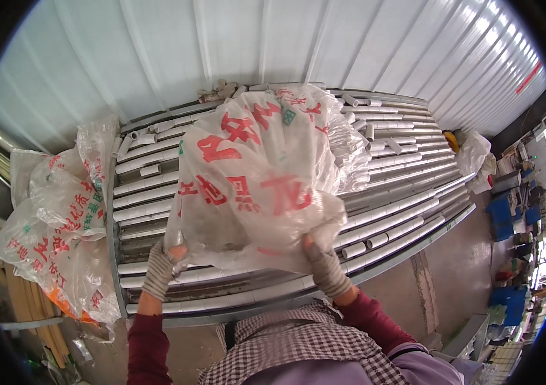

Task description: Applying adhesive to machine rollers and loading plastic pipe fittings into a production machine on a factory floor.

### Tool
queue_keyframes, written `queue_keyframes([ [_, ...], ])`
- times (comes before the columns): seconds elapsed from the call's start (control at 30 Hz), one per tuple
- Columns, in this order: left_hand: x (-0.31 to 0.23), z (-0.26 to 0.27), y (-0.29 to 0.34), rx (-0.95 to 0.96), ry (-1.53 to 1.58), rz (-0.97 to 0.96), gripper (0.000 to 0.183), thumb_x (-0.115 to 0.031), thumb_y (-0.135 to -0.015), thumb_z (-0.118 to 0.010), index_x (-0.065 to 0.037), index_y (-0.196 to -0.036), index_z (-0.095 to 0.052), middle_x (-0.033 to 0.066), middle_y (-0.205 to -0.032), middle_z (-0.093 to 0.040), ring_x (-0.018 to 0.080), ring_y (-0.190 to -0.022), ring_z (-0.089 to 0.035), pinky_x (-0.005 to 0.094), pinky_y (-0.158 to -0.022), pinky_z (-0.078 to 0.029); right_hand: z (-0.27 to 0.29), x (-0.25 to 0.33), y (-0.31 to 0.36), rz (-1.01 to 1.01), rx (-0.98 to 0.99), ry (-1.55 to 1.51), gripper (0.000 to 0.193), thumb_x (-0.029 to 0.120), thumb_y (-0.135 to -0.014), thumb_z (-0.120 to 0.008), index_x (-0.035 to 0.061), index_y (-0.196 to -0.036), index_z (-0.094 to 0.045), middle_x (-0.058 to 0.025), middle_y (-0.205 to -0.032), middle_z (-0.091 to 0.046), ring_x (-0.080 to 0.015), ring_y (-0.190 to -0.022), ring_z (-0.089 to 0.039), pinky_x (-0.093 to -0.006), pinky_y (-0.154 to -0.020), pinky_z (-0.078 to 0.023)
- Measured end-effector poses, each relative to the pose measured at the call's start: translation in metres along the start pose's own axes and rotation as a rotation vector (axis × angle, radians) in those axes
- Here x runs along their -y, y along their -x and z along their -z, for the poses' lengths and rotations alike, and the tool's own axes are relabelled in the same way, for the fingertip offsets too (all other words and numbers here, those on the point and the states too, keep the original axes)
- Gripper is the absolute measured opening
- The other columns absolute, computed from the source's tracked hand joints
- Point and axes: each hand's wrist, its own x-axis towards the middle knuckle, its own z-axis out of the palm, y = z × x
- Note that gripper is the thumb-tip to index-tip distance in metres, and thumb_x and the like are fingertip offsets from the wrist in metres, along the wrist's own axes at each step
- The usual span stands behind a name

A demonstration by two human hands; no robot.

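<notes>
Because its near edge is gripped at two well-separated places, apparently to spread it, a translucent white plastic bag lies over a long grey metal bench. Left hand, striped grey knit glove: fingers closed on the near left corner. Right hand, gloved alike: thumb uppermost, pinching the near right edge. Short white cylindrical tubes: mostly end to end in rows, probably for order. Markings: large red characters, small green ones; similar printing on a second translucent bag, left of bench.
</notes>
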Motion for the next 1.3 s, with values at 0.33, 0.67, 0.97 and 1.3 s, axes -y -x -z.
queue_keyframes([
  [0.33, 0.046, -0.103, 0.220, 0.026, 0.230, -0.017, 0.066, -0.017, -0.068, -0.076, -0.002, -0.126, -0.048, 0.0077, -0.100, -0.064, 0.0218, -0.083, -0.065, 0.0339, -0.066, -0.056, 0.133, 0.116, 0.107, -0.018, 0.036, -0.033, 0.063, 0.037, -0.090, -0.060, 0.0042, -0.138, -0.037, -0.0076, -0.130, -0.051, -0.0227, -0.114, -0.053, -0.0385, -0.097, -0.044],
  [0.67, 0.071, -0.213, 0.213, -0.211, 0.581, 0.110, 0.080, -0.021, -0.058, -0.080, 0.001, -0.128, -0.048, 0.0129, -0.110, -0.062, 0.0264, -0.097, -0.063, 0.0376, -0.080, -0.054, 0.181, 0.039, 0.065, -0.127, 0.054, -0.060, 0.077, 0.043, -0.089, -0.061, 0.0040, -0.145, -0.026, -0.0055, -0.137, -0.041, -0.0208, -0.121, -0.042, -0.0350, -0.102, -0.036],
  [0.97, 0.074, -0.164, 0.222, -0.131, 0.446, -0.206, 0.081, -0.039, -0.079, -0.068, -0.004, -0.142, -0.032, 0.0139, -0.130, -0.051, 0.0280, -0.115, -0.056, 0.0430, -0.092, -0.050, 0.131, 0.107, 0.070, 0.562, 0.015, -0.018, 0.068, 0.040, -0.092, -0.056, 0.0060, -0.144, -0.029, -0.0099, -0.141, -0.040, -0.0250, -0.125, -0.043, -0.0404, -0.104, -0.037],
  [1.3, -0.062, -0.134, 0.167, 0.515, 0.823, -0.584, 0.068, -0.007, -0.074, -0.062, 0.007, -0.135, -0.036, 0.0266, -0.126, -0.052, 0.0370, -0.113, -0.056, 0.0513, -0.095, -0.047, 0.052, 0.322, 0.104, 0.781, 0.801, -0.251, 0.041, 0.034, -0.099, -0.045, 0.0037, -0.124, -0.056, -0.0113, -0.119, -0.062, -0.0222, -0.110, -0.060, -0.0416, -0.099, -0.047],
])
